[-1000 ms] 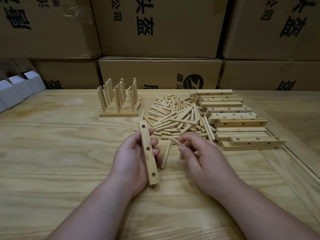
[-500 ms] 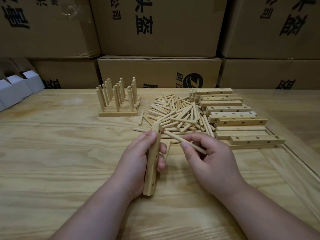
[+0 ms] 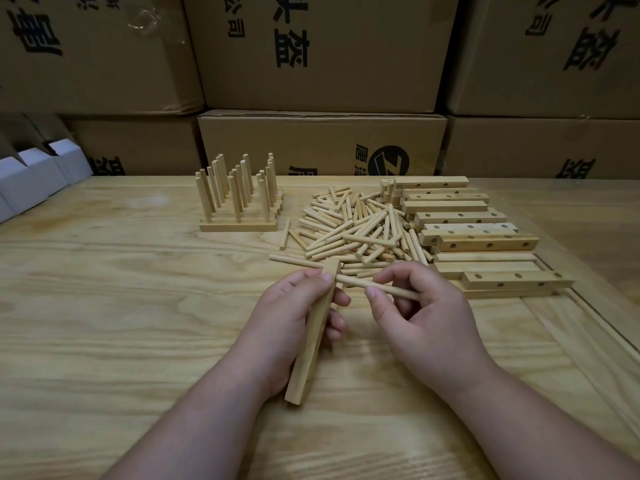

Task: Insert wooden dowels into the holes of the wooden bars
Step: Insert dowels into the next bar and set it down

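The left hand (image 3: 294, 317) grips a wooden bar (image 3: 313, 336) above the table (image 3: 104, 306); its long axis runs away from the person, far end slightly right. The right hand (image 3: 420, 315) pinches a dowel (image 3: 375, 287) lying almost crosswise, its left tip touching the bar near its far end.

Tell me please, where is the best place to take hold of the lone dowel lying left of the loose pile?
Pinch the lone dowel at its middle, coming from above. It lies flat on the table, apart from the pile, so both long sides look free for the fingers.
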Tool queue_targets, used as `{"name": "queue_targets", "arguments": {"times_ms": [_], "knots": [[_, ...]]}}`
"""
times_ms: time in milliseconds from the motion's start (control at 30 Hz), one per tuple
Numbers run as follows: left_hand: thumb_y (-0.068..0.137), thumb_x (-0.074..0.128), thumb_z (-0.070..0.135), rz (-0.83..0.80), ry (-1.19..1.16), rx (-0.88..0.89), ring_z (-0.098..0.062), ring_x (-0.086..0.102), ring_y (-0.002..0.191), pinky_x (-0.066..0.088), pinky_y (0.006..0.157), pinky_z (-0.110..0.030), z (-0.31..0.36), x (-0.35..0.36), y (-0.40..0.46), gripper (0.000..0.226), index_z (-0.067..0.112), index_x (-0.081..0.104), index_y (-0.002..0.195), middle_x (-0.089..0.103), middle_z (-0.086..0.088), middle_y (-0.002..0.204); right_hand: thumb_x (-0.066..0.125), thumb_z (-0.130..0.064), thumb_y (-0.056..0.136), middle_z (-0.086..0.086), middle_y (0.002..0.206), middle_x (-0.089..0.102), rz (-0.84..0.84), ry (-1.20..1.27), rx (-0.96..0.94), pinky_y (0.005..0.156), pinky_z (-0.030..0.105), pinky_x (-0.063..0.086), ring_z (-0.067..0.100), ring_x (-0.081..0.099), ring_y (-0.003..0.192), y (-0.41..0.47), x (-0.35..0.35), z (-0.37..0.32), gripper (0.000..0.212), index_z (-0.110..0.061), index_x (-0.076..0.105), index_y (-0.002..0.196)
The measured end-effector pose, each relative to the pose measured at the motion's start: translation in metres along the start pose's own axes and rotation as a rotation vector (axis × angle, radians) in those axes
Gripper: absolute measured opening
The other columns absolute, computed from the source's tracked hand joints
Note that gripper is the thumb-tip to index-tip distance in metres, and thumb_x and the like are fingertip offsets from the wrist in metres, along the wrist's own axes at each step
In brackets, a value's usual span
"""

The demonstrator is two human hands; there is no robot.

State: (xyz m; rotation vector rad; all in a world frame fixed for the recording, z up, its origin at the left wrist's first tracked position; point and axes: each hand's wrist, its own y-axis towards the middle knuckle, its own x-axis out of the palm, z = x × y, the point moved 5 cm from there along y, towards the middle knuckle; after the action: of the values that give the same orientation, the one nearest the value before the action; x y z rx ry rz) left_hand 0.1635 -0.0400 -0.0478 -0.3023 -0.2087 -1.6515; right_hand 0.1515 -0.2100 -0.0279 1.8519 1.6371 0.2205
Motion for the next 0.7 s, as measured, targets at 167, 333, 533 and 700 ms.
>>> {"name": "queue_targets", "arguments": {"times_ms": [167,333,533,700], "knots": [[0.097,0.059,0.019,0.016,0.012,-0.003,-0.015,0.063,0.058,0.054,0.052,-0.025,0.0003,-0.0002,0.0,0.016,0.005,0.066,0.095,0.07,-0.009,0.078,0.073,-0.031,0.08,-0.011,0.082,0.063,0.011,-0.025,0.003,0.055,0.02,0.047,0.013,0.054,0.063,0.001,-0.0012,0.0015,0.016,-0.036,0.064,0.092],[0.095,0.062,0.021,0.044,0.015,-0.011,-0.013,0.058,0.056,0.052,0.051,-0.023,0.0016,-0.0011,-0.0018,0.016,0.008,0.066,0.087,0.062,-0.006,0.067,0.079,-0.02,0.084,-0.012,0.085,0.064,0.021,-0.066,-0.043,0.065,0.007,0.042,0.01,0.061,0.073,0.0041,-0.0037,0.0,0.015,-0.031,0.07,0.089],[0.093,0.066,0.02,0.028,0.006,-0.015,-0.012,0.056,0.055,0.051,0.05,-0.022,0.0027,-0.0005,-0.0029,0.012,0.01,0.068,0.087,0.061,-0.002,0.069,0.079,-0.024,0.082,-0.018,0.08,0.066,0.047,-0.114,-0.091,0.072,0.003,0.04,-0.002,0.063,0.084,0.0056,-0.007,-0.004,0.011,-0.032,0.073,0.087],[0.075,0.074,0.03,-0.004,0.019,-0.012,-0.012,0.056,0.054,0.049,0.048,-0.022,0.0032,-0.0003,-0.0038,0.028,0.009,0.07,0.093,0.063,-0.004,0.071,0.069,-0.036,0.086,-0.012,0.078,0.069,0.02,-0.134,-0.103,0.072,0.009,0.044,0.004,0.065,0.083,0.0058,-0.008,-0.0055,0.004,-0.035,0.073,0.085]]}}
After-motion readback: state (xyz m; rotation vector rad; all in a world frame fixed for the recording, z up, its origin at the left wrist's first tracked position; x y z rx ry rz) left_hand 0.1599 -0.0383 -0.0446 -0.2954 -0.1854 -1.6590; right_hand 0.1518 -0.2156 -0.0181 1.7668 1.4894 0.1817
